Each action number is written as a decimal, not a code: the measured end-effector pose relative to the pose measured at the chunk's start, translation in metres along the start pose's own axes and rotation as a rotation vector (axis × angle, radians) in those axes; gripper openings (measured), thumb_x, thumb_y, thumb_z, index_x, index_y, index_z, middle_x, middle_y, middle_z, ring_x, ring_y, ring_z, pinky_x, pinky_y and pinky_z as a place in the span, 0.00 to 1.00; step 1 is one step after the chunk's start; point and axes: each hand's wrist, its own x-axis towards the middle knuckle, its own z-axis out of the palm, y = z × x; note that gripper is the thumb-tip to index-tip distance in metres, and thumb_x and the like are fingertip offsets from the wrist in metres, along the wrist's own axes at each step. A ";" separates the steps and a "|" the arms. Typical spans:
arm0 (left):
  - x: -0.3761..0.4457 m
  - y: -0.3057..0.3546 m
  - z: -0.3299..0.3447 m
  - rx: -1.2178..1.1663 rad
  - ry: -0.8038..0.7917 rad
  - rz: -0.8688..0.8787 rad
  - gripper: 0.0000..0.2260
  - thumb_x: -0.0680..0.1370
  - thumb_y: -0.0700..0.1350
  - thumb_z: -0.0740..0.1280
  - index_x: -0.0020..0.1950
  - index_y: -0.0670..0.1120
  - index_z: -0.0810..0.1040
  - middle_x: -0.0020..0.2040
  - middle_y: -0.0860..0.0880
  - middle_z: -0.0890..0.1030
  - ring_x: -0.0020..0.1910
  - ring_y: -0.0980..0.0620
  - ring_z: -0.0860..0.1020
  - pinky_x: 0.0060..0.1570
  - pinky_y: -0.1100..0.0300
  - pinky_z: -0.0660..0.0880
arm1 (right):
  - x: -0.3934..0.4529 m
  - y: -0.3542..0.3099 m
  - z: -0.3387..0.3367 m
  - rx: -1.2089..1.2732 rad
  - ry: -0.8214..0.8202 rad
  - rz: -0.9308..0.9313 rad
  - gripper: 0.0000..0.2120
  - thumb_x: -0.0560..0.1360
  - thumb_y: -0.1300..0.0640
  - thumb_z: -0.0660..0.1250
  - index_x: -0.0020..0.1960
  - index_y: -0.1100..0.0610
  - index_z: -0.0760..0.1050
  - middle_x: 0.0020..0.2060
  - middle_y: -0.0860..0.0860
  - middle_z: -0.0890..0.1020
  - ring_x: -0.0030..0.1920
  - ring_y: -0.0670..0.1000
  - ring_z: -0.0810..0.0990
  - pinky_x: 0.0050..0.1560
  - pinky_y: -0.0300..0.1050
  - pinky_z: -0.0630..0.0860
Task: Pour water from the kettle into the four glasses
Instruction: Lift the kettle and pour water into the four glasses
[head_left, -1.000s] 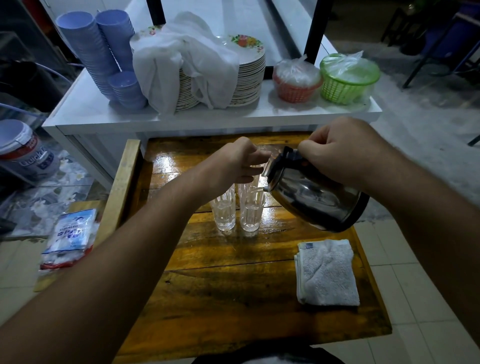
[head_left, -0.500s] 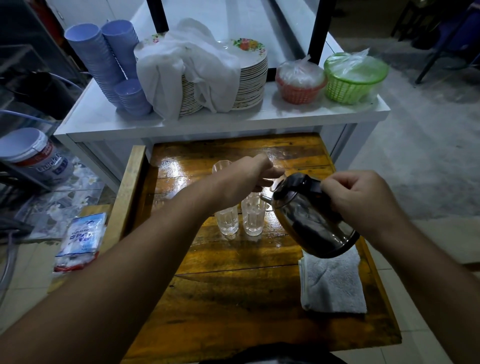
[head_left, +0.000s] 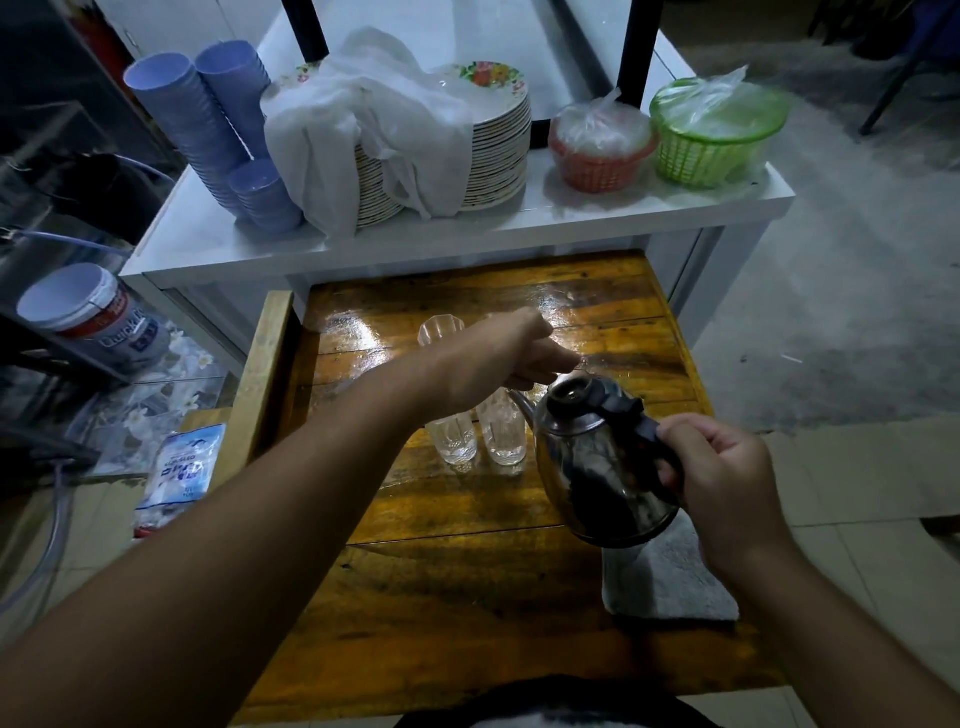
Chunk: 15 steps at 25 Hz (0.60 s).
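Note:
A shiny steel kettle (head_left: 597, 467) with a black lid and handle hangs almost upright over the right side of the wooden table (head_left: 457, 597). My right hand (head_left: 727, 478) grips its handle. Its spout points left at two clear glasses (head_left: 480, 439) that stand side by side. A third glass (head_left: 440, 331) stands farther back. Where the fourth glass stands is hidden, as my left hand covers the spot. My left hand (head_left: 498, 358) reaches over the glasses, fingers curled together, with its fingertips just at the kettle's lid.
A folded grey towel (head_left: 670, 582) lies under the kettle at the table's right edge. Behind the table a white shelf (head_left: 519, 228) carries stacked blue cups (head_left: 208, 124), cloth-covered plates (head_left: 441, 140) and two small baskets (head_left: 660, 140). A white packet (head_left: 179, 467) lies at the left.
The kettle has swung back from a steep pouring tilt to nearly upright and dropped lower, toward the towel. My left hand has come off the lid and stays above the glasses.

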 end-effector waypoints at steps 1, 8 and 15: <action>0.001 0.001 0.000 0.005 -0.014 0.005 0.29 0.82 0.53 0.43 0.71 0.39 0.72 0.68 0.44 0.77 0.63 0.53 0.77 0.58 0.61 0.72 | 0.000 0.002 0.000 0.015 0.004 0.007 0.12 0.71 0.56 0.65 0.34 0.64 0.77 0.21 0.47 0.71 0.26 0.50 0.68 0.33 0.45 0.68; 0.014 0.033 -0.022 -0.062 0.066 0.047 0.29 0.79 0.53 0.44 0.69 0.40 0.75 0.68 0.43 0.78 0.65 0.49 0.76 0.64 0.57 0.70 | 0.016 -0.027 0.009 0.143 0.026 -0.060 0.14 0.77 0.62 0.62 0.34 0.66 0.74 0.22 0.48 0.72 0.25 0.47 0.70 0.26 0.39 0.70; 0.042 0.031 -0.042 0.003 0.165 -0.003 0.22 0.83 0.46 0.48 0.71 0.39 0.72 0.66 0.49 0.77 0.64 0.52 0.76 0.52 0.69 0.72 | 0.055 -0.051 0.034 -0.006 0.016 -0.098 0.15 0.75 0.59 0.64 0.30 0.59 0.74 0.22 0.48 0.73 0.24 0.49 0.70 0.29 0.46 0.69</action>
